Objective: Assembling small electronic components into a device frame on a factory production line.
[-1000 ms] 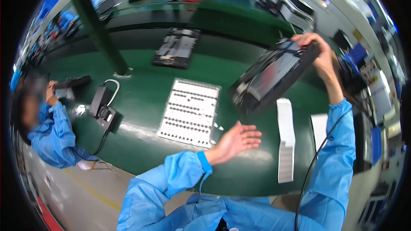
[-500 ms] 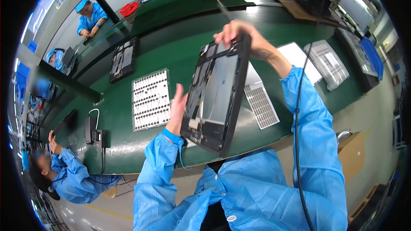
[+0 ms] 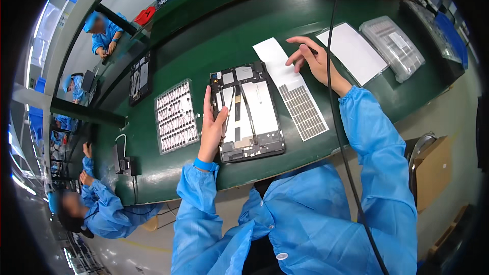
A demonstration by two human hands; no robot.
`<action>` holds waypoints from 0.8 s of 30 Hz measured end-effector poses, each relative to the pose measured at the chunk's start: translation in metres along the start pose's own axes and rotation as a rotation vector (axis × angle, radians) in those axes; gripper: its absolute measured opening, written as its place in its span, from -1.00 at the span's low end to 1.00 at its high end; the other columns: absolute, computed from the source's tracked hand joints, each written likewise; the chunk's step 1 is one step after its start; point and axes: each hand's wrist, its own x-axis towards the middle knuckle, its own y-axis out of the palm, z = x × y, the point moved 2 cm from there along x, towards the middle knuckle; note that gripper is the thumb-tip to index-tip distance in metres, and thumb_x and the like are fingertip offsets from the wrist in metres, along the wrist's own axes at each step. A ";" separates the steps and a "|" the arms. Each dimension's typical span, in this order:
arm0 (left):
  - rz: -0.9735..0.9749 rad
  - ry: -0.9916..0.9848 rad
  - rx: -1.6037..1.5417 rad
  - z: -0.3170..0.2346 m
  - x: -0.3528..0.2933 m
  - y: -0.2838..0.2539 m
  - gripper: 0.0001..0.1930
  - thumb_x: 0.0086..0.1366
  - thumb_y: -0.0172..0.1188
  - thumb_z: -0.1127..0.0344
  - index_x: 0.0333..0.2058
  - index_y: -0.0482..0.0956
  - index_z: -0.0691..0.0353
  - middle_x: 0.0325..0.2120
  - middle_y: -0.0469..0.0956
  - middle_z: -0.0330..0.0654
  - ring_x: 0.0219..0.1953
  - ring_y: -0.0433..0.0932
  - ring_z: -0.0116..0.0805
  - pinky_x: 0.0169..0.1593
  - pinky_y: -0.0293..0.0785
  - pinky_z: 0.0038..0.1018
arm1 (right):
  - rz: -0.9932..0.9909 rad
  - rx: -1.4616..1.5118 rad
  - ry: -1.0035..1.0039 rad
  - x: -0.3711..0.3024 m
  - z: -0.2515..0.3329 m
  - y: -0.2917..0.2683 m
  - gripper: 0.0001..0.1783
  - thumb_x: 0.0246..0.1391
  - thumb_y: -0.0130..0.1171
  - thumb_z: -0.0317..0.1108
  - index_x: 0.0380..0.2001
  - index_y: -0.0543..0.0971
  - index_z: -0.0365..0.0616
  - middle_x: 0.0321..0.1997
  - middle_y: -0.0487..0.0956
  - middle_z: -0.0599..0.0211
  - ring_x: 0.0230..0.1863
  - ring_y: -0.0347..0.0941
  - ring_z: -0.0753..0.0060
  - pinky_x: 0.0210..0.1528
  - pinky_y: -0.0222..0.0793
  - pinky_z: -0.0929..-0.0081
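An opened tablet (image 3: pixel 262 104), black-framed with pale battery panels and dark ribbon strips, lies face-up on the green bench in front of me. My left hand (image 3: pixel 211 130) grips its left edge, thumb over the inner side and fingers along the outside; a blue band circles that wrist. To the tablet's right is a white sheet of small grey rectangular labels (image 3: pixel 304 112). Above its upper part hovers my right hand (image 3: pixel 313 63), forefinger extended. A short dark piece shows between its thumb and forefinger, too hidden to name.
A tray of small black parts with wires (image 3: pixel 175 117) lies left of the tablet. Another opened tablet (image 3: pixel 140 79) is farther left. White paper (image 3: pixel 351 53) and a clear plastic-wrapped pack (image 3: pixel 392 48) lie right. A black cable (image 3: pixel 342 137) hangs across my right side. Co-workers in blue sit left.
The tablet has come down from a raised, tilted position to lie flat on the bench. My right hand has let go of it and moved right, over the label sheet.
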 end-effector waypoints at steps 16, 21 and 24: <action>-0.025 0.597 0.960 -0.027 -0.021 0.028 -0.48 0.23 0.08 0.62 0.19 0.46 0.17 0.25 0.22 0.02 0.31 0.21 0.03 0.37 0.17 -0.23 | -0.106 -0.375 -0.231 0.001 -0.016 0.008 -0.72 0.37 0.07 -0.24 0.06 0.58 -0.03 -0.26 0.73 0.31 -0.40 0.57 0.41 -0.28 0.46 0.50; 0.497 0.661 1.117 -0.038 0.015 0.080 -0.65 0.41 0.06 0.33 0.12 0.60 -0.10 0.30 0.27 0.01 0.42 0.08 0.14 0.46 -0.07 0.01 | -0.049 -0.116 -0.061 -0.006 -0.011 0.004 -0.71 0.33 0.15 -0.19 -0.09 0.69 -0.14 -0.40 0.66 0.44 -0.41 0.48 0.71 -0.37 0.37 0.66; 0.549 0.765 1.323 -0.022 0.037 0.092 -0.66 0.46 0.00 0.17 0.14 0.59 -0.19 0.29 0.29 0.01 0.42 0.07 0.15 0.48 -0.14 0.07 | -0.004 -0.002 0.147 -0.013 -0.015 0.004 -0.71 0.27 0.23 -0.21 -0.18 0.70 -0.23 -0.50 0.60 0.43 -0.54 0.42 0.72 -0.52 0.29 0.74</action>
